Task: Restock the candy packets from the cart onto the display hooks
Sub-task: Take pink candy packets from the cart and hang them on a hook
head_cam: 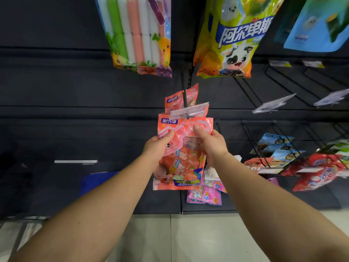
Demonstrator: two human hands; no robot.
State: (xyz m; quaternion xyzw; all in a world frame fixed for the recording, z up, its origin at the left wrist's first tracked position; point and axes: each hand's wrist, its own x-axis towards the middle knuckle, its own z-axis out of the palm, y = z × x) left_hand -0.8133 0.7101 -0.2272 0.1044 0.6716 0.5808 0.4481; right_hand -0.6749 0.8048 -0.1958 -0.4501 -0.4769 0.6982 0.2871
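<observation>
Head view: a pink candy packet (pixel 181 148) is gripped by left hand (pixel 158 148) and right hand (pixel 211 146), fingers clamped, below the hook (pixel 186 101); one packet (pixel 181 99) already hung, this one unhung.

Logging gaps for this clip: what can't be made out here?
- Head view: the pink candy packet's hang hole, behind the clear price tag holder; whether it is on the hook is unclear.
- Cart: out of frame.
- Red packets, right edge: blurred.
- Price labels: too small.
</observation>
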